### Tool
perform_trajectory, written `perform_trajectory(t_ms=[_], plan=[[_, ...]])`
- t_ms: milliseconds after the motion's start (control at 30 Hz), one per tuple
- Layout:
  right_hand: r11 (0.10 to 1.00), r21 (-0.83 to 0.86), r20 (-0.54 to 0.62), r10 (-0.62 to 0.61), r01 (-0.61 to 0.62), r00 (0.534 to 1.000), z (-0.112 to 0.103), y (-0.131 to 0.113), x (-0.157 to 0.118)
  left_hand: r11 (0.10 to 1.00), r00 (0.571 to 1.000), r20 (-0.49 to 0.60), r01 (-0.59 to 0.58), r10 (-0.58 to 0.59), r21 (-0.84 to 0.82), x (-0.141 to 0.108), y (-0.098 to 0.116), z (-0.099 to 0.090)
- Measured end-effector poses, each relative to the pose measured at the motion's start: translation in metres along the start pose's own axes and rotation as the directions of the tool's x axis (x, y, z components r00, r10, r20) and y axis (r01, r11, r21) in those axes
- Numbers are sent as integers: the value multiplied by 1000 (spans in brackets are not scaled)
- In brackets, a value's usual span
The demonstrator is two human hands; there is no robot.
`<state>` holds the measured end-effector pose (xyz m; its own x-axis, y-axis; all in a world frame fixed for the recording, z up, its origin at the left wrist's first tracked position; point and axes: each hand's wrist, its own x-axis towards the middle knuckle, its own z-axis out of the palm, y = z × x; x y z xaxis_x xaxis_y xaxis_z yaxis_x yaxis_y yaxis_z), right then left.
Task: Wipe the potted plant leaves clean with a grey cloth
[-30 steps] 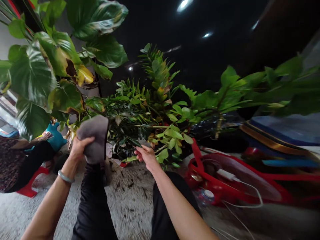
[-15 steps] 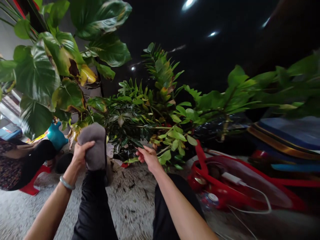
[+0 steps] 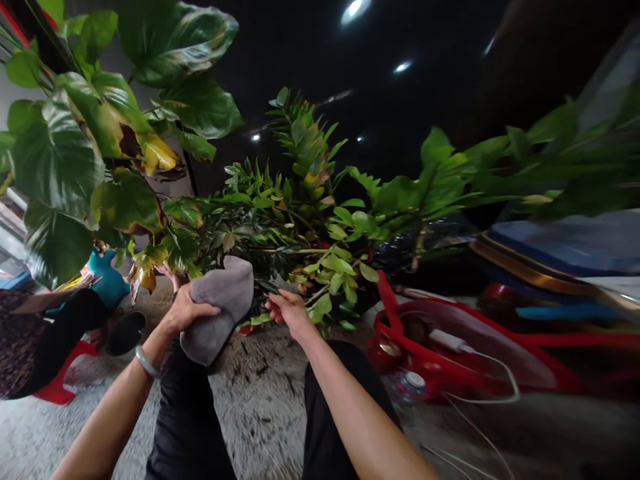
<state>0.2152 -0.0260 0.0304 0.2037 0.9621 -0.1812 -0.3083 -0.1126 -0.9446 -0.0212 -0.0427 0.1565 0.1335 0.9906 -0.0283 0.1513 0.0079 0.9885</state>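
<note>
In my left hand is a soft grey cloth, gripped between thumb and fingers, its free end spread toward the plants. My right hand pinches the tip of a narrow dark green leaf at the front of the low foliage. The cloth is a short way left of that leaf, apart from my right hand. Lighter green leaves hang just to the right of my right fingers. The stem behind the pinched leaf is lost among other leaves.
Big heart-shaped leaves overhang the left. A seated person is on a red stool near a black pot. On the right stand a red bag with a white cable and a bottle.
My left hand has swung the grey cloth rightward, closer to my right hand and the leaf. The right hand keeps its pinch. The view has turned slightly to the right.
</note>
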Motion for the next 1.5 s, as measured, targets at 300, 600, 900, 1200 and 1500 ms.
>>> perform_trajectory(t_ms=[300,600,900,1200,1500], plan=[[997,33,-53,-65,66,997,19,-4,7,975,905,-371,-223,209,5,59,27,24],[998,-12,27,-66,66,997,10,-3,-8,996,995,67,-79,75,45,0,34,2],[996,82,-24,-20,22,1000,22,-2,-5,995,988,-123,-96,98,17,42,12,41],[990,130,-18,61,-58,998,7,0,-1,975,977,-26,-212,210,-61,21,56,21],[975,155,-30,163,-156,986,9,3,-3,966,980,75,-193,182,174,66,11,70]])
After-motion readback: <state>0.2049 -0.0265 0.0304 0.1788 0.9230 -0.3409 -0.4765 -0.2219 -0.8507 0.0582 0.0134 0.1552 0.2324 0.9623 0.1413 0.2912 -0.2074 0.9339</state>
